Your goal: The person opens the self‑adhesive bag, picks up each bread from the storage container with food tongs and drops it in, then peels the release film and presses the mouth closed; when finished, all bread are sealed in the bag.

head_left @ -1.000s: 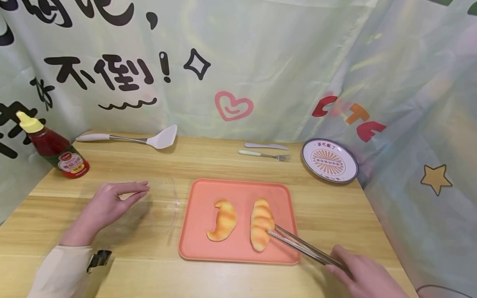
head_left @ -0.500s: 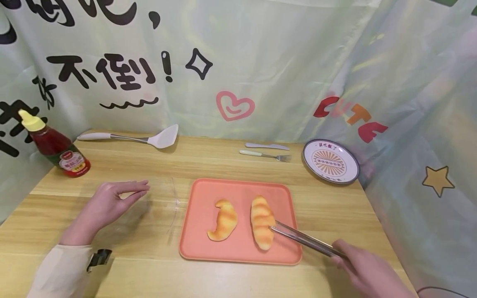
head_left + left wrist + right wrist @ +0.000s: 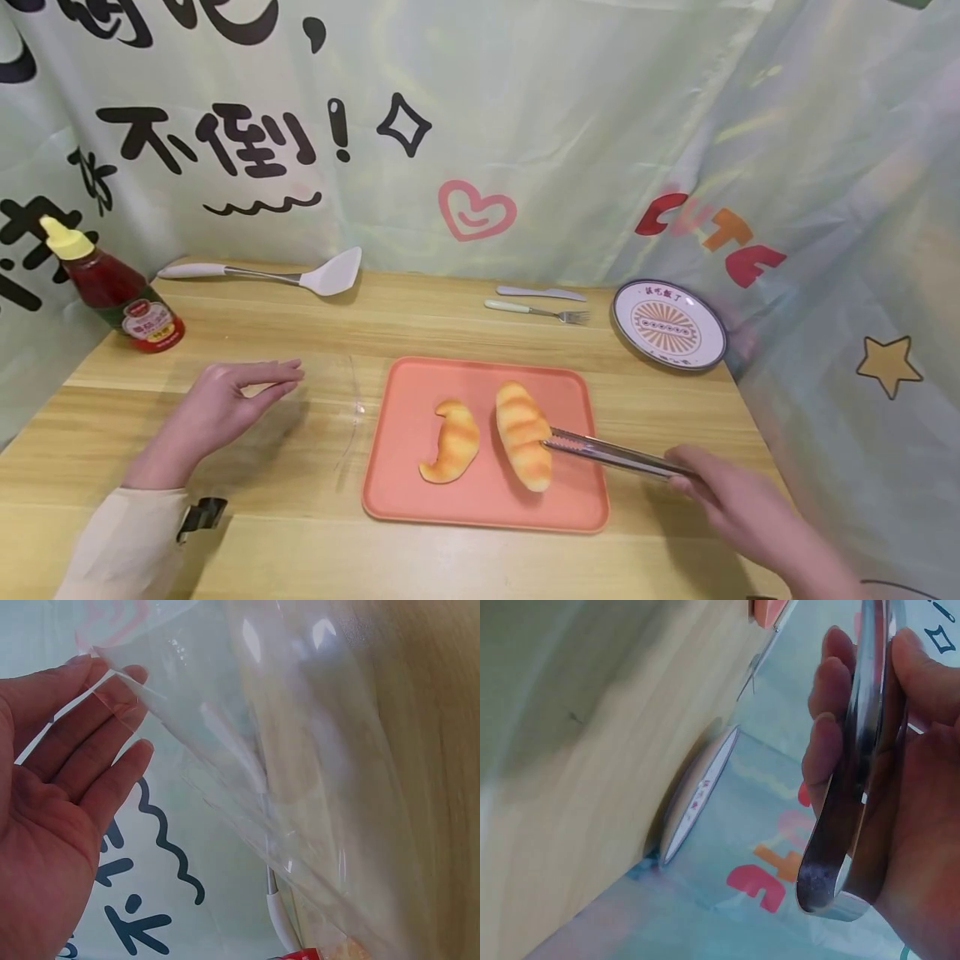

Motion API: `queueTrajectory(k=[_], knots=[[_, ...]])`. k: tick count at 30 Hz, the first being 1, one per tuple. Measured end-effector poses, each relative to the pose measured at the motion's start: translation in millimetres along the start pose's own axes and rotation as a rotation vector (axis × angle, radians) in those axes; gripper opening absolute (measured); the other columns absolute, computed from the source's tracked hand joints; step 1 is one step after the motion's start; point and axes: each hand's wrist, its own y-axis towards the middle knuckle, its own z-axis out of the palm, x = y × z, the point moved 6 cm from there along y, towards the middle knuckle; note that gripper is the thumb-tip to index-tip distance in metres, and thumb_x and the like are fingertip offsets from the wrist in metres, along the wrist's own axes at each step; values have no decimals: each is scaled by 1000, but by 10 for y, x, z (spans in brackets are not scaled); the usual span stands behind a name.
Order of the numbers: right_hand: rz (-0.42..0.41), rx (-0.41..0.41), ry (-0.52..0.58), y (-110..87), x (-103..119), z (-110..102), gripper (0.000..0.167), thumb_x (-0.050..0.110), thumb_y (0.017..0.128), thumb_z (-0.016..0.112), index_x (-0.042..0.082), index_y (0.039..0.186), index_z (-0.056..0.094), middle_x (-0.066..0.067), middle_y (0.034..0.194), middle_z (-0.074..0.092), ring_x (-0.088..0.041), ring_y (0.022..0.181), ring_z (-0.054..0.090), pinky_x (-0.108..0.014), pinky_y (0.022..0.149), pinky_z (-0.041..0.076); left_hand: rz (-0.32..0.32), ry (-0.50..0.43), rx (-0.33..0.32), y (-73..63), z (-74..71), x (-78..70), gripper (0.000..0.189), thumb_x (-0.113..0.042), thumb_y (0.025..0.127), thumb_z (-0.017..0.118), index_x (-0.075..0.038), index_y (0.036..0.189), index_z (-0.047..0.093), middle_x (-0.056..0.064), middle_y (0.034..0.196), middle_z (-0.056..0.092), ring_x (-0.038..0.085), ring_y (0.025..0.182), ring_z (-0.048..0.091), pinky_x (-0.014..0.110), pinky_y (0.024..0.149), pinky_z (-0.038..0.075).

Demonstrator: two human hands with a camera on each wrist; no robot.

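My left hand (image 3: 213, 417), at the left of the table, pinches the edge of a clear plastic bag (image 3: 247, 772) between thumb and fingers. In the head view the bag is nearly invisible. My right hand (image 3: 738, 500) grips metal tongs (image 3: 615, 456) around their arms, the bent end showing in the right wrist view. The tong tips meet the right edge of a long bread roll (image 3: 523, 437), which lies slanted over the right half of a pink tray (image 3: 480, 510). A croissant (image 3: 455, 442) lies on the tray's left half.
A sauce bottle (image 3: 131, 300) with a yellow cap stands at the left. Along the back lie a white spatula (image 3: 330, 273), a knife (image 3: 540, 293) and a fork (image 3: 536, 312). A patterned plate (image 3: 670, 325) is at the back right. Printed curtains (image 3: 570, 125) enclose the table.
The bread roll has shifted toward the back of the tray and turned, its far end leaning left. My right hand and the tongs have moved with it. The left hand stays in place.
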Motion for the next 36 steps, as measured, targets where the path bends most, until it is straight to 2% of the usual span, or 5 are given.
queueTrajectory(k=[7,12,19,28,36], knots=[[-112,-66,-27,214,132,-131,21,14,87,75,21,102,63,22,83,53,2,69,48,-29,57,47,17,-8,-11,-3,6,10,25,3,77,80,-10,99,79,8,107,72,31,96,69,3,85,36],[-163,-29,8,417,268,-143,20,13,89,73,23,99,61,22,80,50,2,67,45,-27,56,44,14,-4,-10,2,1,3,26,3,77,80,-11,99,79,7,107,72,31,96,69,2,85,35],[-239,-17,44,685,432,-114,16,15,91,71,24,101,62,22,79,49,2,64,44,-24,54,40,22,-2,-9,-4,11,25,26,3,77,80,-10,99,79,7,108,72,30,96,69,2,85,36],[-338,17,37,1028,646,-32,15,19,91,72,18,102,63,17,79,51,-4,67,48,-30,59,44,13,-1,-1,-11,20,41,25,2,78,81,-9,100,79,8,108,72,30,96,69,2,85,35],[-371,69,64,1257,828,54,9,22,95,67,17,100,62,16,77,50,-5,65,47,-28,61,43,21,2,-1,-7,21,27,25,2,78,80,-11,99,79,7,109,72,27,95,69,3,85,36]])
